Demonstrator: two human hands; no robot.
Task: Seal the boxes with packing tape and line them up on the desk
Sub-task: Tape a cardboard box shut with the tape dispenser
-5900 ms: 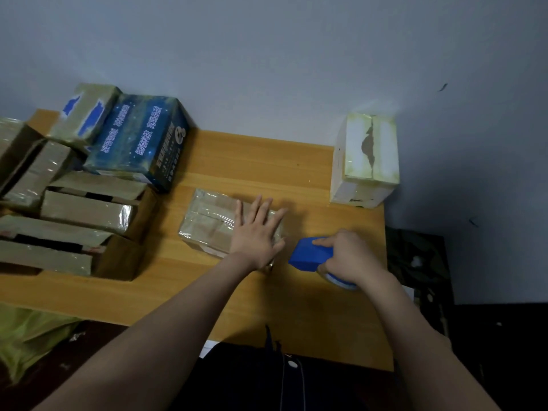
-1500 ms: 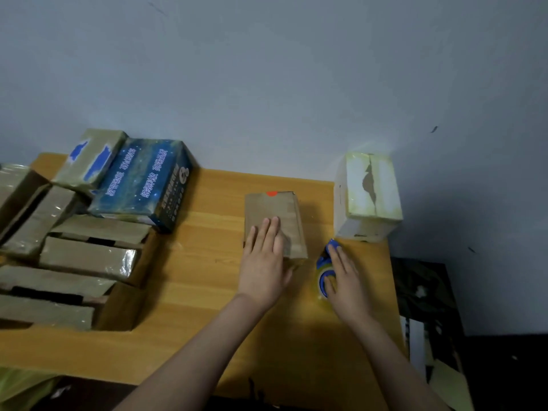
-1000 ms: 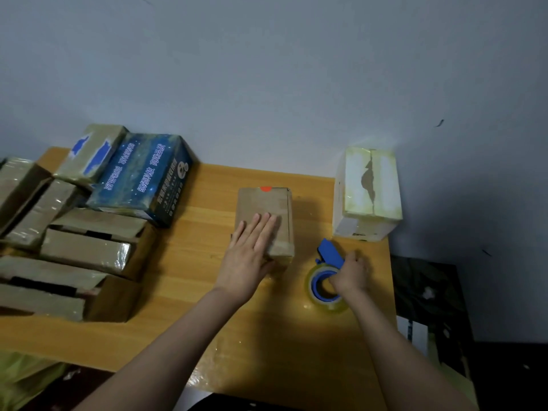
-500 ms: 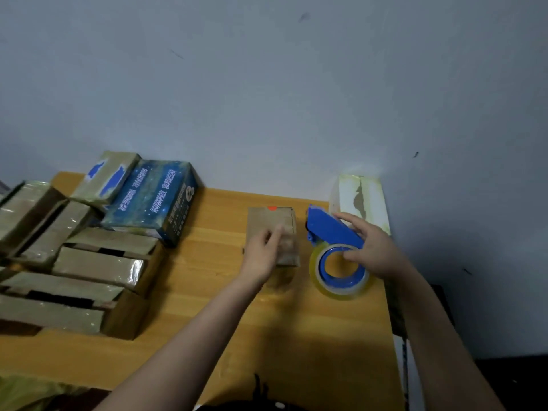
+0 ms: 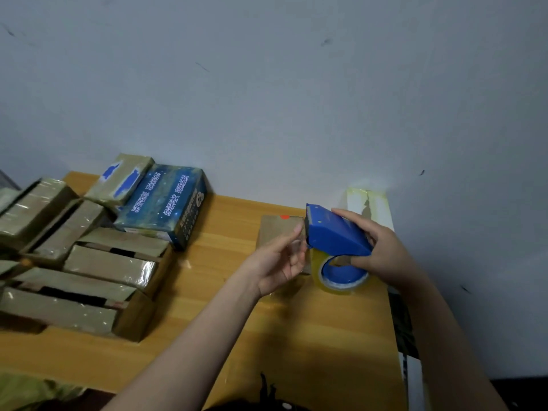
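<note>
Above the desk [image 5: 326, 336], the right hand [image 5: 382, 250] grips a blue tape dispenser [image 5: 335, 232] while the left hand [image 5: 278, 262], fingers loosely open, reaches its near-left edge over a brown box [image 5: 275, 229].

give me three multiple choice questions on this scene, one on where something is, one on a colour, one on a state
1. Where is the white box?
A. far right desk corner by the wall
B. left pile
C. floor

2. What colour is the tape dispenser?
A. red
B. blue
C. green

3. What is the right hand doing?
A. resting flat on the desk
B. holding the dispenser up
C. pressing on a box

Key: 1 A, it stands at the desk's far right edge; 2 B, its body is blue; 3 B, its fingers wrap the dispenser above the desk.
</note>
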